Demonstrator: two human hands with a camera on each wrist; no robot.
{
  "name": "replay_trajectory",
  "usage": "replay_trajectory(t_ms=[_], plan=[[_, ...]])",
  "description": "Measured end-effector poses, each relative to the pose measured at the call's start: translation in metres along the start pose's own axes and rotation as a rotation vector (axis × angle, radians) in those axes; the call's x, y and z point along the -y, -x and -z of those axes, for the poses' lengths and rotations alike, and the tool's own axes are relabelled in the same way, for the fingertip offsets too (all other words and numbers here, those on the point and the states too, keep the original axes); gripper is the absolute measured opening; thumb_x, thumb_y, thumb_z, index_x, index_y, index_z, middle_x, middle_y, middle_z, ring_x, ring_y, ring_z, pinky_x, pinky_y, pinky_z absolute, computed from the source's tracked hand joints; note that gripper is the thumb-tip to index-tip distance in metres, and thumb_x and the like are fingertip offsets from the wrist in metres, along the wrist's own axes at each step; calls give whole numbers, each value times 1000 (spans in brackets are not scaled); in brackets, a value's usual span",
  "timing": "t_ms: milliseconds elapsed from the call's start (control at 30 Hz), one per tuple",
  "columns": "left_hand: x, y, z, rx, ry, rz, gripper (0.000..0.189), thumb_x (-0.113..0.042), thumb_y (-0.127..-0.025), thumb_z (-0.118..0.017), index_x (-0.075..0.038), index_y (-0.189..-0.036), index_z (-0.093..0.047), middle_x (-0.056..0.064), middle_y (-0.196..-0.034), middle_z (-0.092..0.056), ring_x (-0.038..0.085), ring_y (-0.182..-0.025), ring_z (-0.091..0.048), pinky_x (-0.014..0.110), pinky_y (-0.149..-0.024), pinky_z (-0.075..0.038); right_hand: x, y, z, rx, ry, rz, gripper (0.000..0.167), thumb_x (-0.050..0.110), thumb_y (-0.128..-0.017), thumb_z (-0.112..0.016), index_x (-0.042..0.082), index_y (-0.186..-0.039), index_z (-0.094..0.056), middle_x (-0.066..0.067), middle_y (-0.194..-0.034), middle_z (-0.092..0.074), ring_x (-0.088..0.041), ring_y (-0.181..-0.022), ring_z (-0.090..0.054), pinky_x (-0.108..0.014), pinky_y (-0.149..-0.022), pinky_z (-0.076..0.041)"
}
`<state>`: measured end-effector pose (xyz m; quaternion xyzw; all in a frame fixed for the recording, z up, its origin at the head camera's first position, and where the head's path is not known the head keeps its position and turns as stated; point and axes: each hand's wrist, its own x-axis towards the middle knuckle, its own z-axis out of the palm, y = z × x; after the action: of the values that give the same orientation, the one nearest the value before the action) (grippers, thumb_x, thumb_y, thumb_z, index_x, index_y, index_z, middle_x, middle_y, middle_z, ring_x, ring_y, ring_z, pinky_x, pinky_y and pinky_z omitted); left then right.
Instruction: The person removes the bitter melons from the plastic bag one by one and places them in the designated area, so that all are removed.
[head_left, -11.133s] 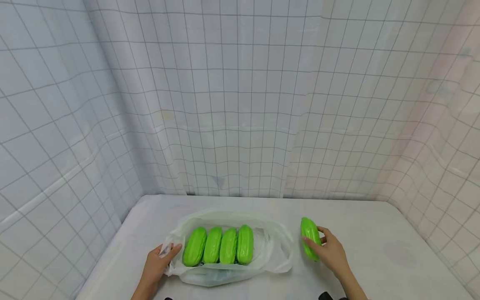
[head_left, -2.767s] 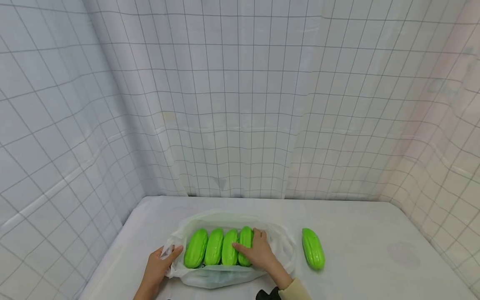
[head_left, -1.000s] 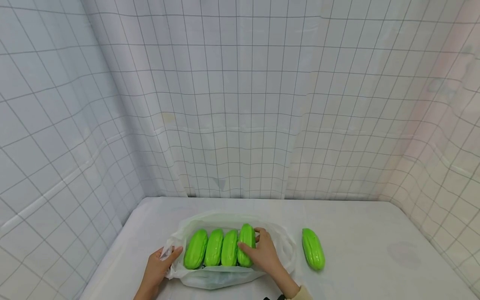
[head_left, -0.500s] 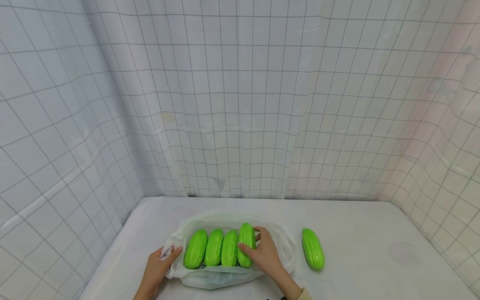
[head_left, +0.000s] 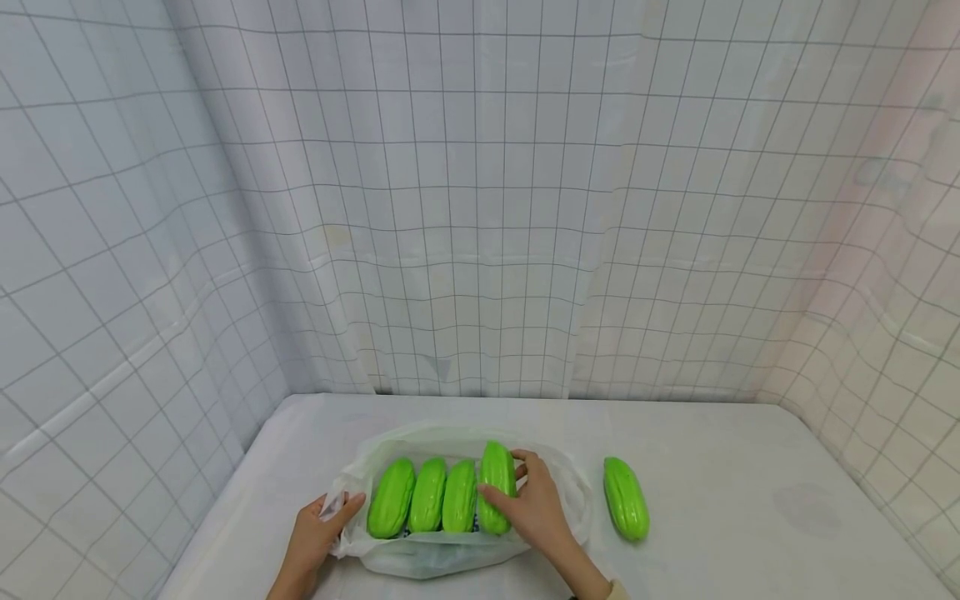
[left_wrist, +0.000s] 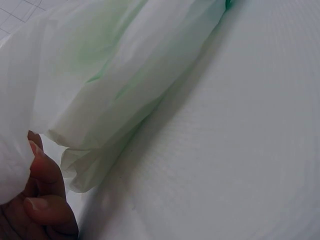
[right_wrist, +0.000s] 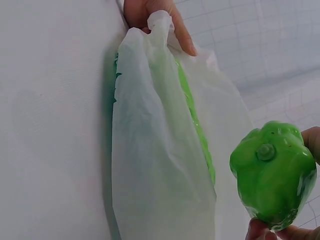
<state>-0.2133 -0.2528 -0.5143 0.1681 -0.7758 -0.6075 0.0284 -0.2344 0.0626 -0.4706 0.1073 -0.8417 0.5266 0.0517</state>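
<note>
A white, thin plastic bag (head_left: pixel 420 560) lies on its side along the table with its mouth spread wide. In it is a row of bright green, shiny, ridged gourds (head_left: pixel 391 498). My left hand (head_left: pixel 315 533) grips the bag's left edge between thumb and fingers; the left wrist view shows the bunched plastic by its curled fingers (left_wrist: pixel 46 175). My right hand (head_left: pixel 536 504) grips the rightmost gourd (head_left: pixel 496 487), thumb on one side and fingers on the other. In the right wrist view this gourd (right_wrist: pixel 272 172) shows its lobed, stubby stem end, raised beside the bag.
Another green gourd (head_left: pixel 626 498) lies on the white-covered table (head_left: pixel 712 483) to the right of the bag. White grid-patterned curtains (head_left: pixel 465 208) hang behind the table and along both sides.
My right hand first put one gourd down right of the bag, then went into the bag and took another, which has now risen slightly and shifted right. My left hand stays on the bag.
</note>
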Motion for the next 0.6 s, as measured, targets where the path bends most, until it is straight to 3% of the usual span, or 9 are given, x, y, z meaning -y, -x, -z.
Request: replay_trajectory(t_ms=[600], plan=[[0,0,0,-3,-4,-2,44,-42,-83,-72,-1,-94,-58,3,-78,-54,14,-71,-49,27,-60,-43,1,4,10,-56,16,46,70,36,-79,-77,-2,-128,-45,-7,-93,-48,-18,-71,-48,-25,-57,-44]])
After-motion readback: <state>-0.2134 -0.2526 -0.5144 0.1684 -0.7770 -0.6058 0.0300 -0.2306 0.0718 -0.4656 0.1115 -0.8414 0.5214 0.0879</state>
